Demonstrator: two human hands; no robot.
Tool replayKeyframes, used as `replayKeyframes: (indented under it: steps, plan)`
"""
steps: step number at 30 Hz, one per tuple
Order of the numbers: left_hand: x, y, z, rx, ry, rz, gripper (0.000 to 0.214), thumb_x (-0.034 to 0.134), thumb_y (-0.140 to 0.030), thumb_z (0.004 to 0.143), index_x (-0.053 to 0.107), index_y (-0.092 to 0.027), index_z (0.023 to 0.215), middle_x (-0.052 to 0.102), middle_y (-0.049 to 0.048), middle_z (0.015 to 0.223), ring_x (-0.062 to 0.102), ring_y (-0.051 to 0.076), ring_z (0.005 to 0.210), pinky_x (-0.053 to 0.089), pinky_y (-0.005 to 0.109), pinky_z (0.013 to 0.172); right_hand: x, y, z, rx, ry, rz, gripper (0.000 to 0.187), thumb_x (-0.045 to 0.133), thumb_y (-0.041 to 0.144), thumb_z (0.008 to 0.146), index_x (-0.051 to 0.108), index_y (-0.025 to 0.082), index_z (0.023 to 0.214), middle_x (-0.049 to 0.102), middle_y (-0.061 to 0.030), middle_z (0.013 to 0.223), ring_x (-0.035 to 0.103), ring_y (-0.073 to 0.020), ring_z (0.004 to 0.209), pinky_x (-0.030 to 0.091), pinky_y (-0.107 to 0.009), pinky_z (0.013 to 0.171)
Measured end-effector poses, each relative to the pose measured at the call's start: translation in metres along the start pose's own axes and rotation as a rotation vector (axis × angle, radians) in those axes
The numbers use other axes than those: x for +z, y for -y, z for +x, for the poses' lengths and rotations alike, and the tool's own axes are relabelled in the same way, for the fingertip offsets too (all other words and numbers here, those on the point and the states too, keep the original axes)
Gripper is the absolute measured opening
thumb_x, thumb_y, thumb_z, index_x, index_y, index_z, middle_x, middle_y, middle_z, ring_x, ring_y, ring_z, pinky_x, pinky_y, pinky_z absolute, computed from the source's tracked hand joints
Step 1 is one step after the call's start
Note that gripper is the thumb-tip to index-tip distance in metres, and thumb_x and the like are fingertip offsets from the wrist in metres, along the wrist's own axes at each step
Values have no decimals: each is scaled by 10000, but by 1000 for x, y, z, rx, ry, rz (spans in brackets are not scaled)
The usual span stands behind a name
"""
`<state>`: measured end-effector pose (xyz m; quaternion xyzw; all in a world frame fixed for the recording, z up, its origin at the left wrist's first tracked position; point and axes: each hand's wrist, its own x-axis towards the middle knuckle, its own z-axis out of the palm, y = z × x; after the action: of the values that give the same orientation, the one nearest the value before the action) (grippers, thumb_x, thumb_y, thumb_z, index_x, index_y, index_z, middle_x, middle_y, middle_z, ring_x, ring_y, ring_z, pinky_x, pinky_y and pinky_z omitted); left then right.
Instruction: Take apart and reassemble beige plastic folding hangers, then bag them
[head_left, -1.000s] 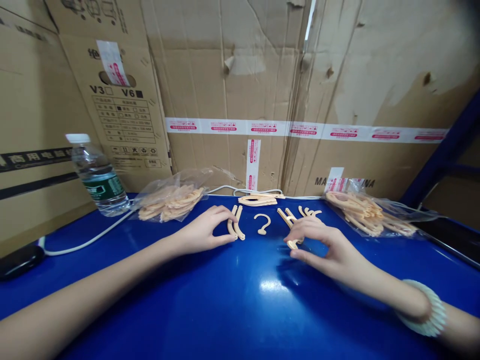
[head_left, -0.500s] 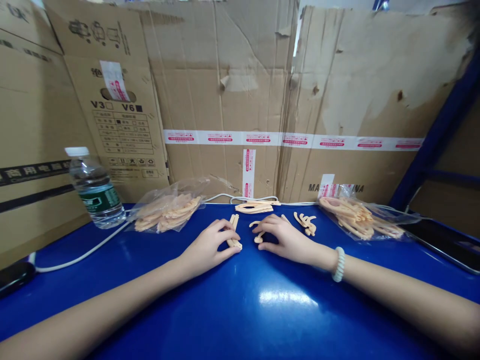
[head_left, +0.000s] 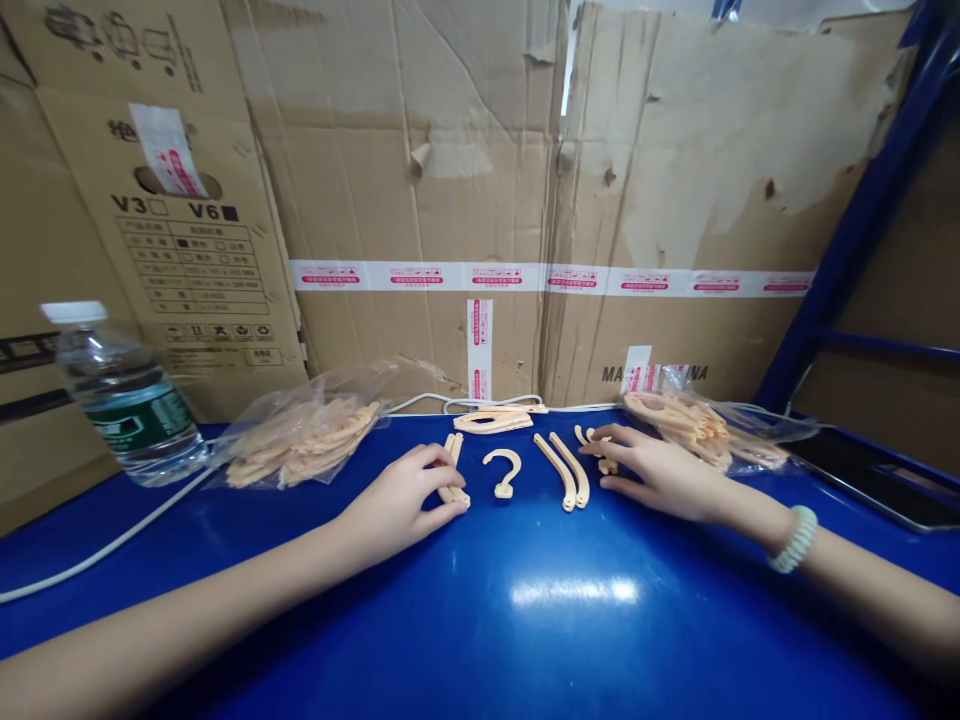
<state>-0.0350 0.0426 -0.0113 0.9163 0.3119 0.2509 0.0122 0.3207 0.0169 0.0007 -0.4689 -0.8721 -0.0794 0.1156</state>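
Observation:
My left hand (head_left: pixel 409 492) is curled around a pair of straight-looking, peach-coloured hanger arms (head_left: pixel 454 470), which lie on the blue table. Its thumb and fingertips touch their sides. A peach hook (head_left: pixel 504 472) lies alone between my hands. To its right, two curved hanger arms (head_left: pixel 564 470) lie side by side. My right hand (head_left: pixel 660 475) hovers over a small pile of hooks (head_left: pixel 609 466), thumb and fingers apart and partly covering it. No hook is visibly gripped in it.
Clear bags of peach parts lie at the left (head_left: pixel 304 445) and right (head_left: pixel 694 430). More peach pieces (head_left: pixel 491 421) sit at the back by a white cable (head_left: pixel 427 405). A water bottle (head_left: pixel 135 410) stands left, a dark phone (head_left: pixel 877 475) lies right. Cardboard (head_left: pixel 420 210) walls the back.
My right hand has left the single hook and moved right to the hook pile, uncovering the two curved arms. My left hand stays on its pair. The view has shifted slightly.

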Motion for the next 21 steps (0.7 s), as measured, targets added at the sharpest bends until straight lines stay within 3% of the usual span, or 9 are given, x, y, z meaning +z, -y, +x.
replayKeyframes:
  steps: [6, 13, 21]
  plan:
    - [6, 6, 0, 25, -58, -20, 143, 621, -268, 883, 712, -202, 971, 654, 74, 1017, 626, 226, 940, 530, 398, 864, 8, 2, -2, -17, -116, -156, 409, 497, 318, 945, 550, 264, 1347, 601, -147, 1222, 609, -334, 1082, 531, -540, 865]
    - [9, 4, -10, 33, -93, -40, 195, 596, -234, 908, 674, -199, 1084, 617, 101, 1092, 593, 243, 1017, 524, 421, 886, 7, -4, -7, -6, -64, 22, 397, 456, 310, 970, 528, 279, 1359, 557, -114, 1266, 674, -246, 960, 581, -420, 822]
    - [6, -3, -13, 204, -99, 13, 187, 533, -152, 929, 650, -186, 1071, 631, 102, 1053, 605, 215, 950, 546, 361, 800, 11, -4, -5, -17, -73, 139, 303, 400, 275, 988, 670, 233, 1120, 596, -112, 1179, 653, -228, 1013, 554, -389, 884]
